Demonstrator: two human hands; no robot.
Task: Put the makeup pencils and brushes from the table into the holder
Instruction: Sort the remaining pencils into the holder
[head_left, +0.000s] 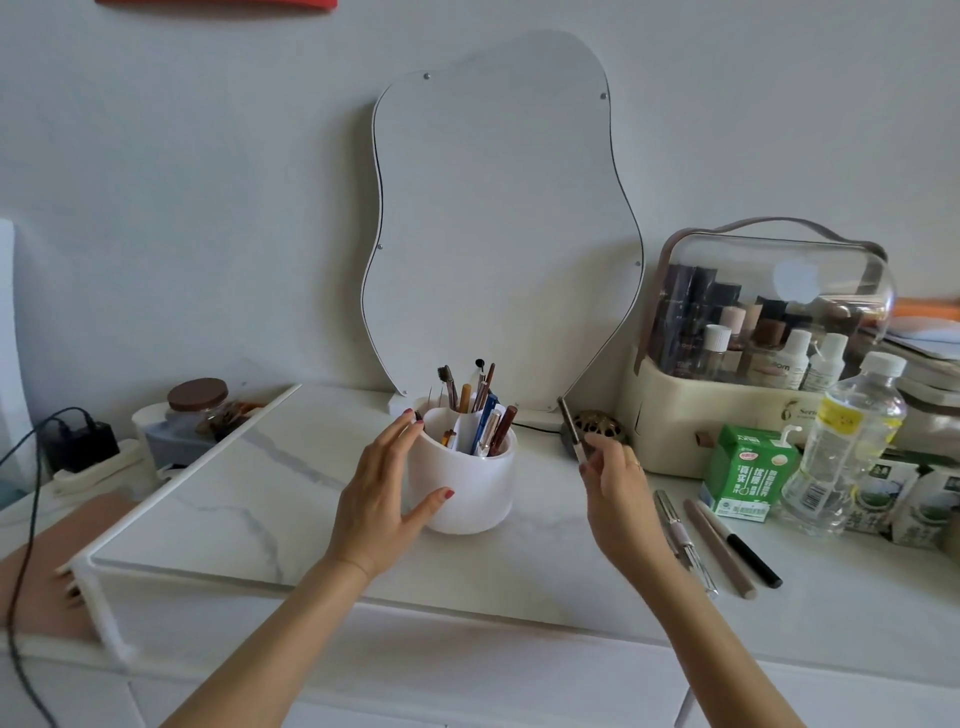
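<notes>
A white round holder (467, 488) stands upright on the marble tabletop (249, 483), already crowded with pencils and brushes (480, 410) leaning out of its top. To its right lie three more side by side: a clear silver-capped pencil (683, 540), a taupe pencil (719, 548) and a black-tipped pen (748, 553). One dark slim pencil (571, 428) is raised, tilted, right of the holder.
</notes>
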